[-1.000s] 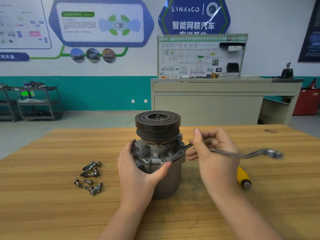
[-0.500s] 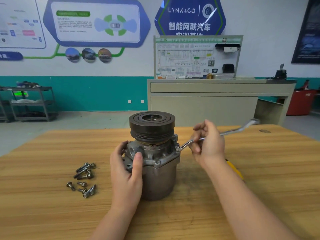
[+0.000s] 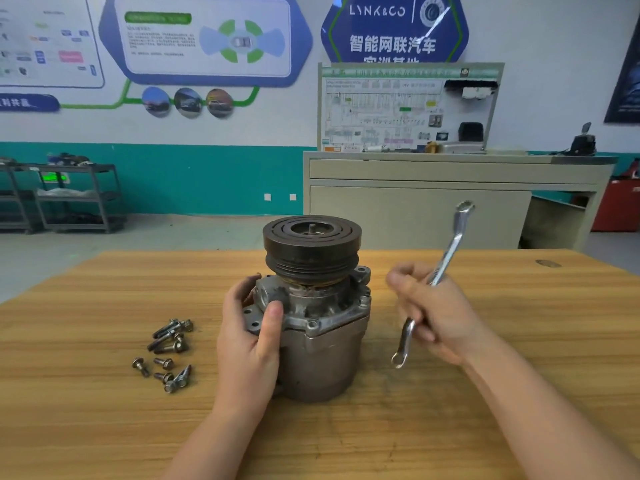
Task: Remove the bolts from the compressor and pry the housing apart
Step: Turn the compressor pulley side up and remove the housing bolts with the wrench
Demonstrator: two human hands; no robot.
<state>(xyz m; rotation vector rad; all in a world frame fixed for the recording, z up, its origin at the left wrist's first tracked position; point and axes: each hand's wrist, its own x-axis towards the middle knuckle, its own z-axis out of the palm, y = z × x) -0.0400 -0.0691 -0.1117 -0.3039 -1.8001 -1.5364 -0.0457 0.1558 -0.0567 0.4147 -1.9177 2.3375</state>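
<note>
The grey compressor point(image 3: 323, 355) stands upright on the wooden table point(image 3: 519, 341), its dark grooved pulley point(image 3: 311, 245) on top. My left hand point(image 3: 249, 344) wraps the left side of the housing, thumb on the flange. My right hand point(image 3: 440, 310) is to the right of the compressor, apart from it, and holds a silver wrench point(image 3: 446, 258) by its middle. The wrench is nearly upright, one end high, the other end low near the table. Several removed bolts point(image 3: 168, 348) lie in a loose pile to the left.
A beige cabinet point(image 3: 433, 199) with a wiring display board point(image 3: 408, 105) stands behind the table. Metal shelving racks point(image 3: 69, 199) are at the far left by the teal wall. A red bin point(image 3: 620, 206) sits at the far right.
My right hand has pulled the wrench off the compressor's flange and swung it from near level to nearly upright. The left hand keeps its hold on the housing.
</note>
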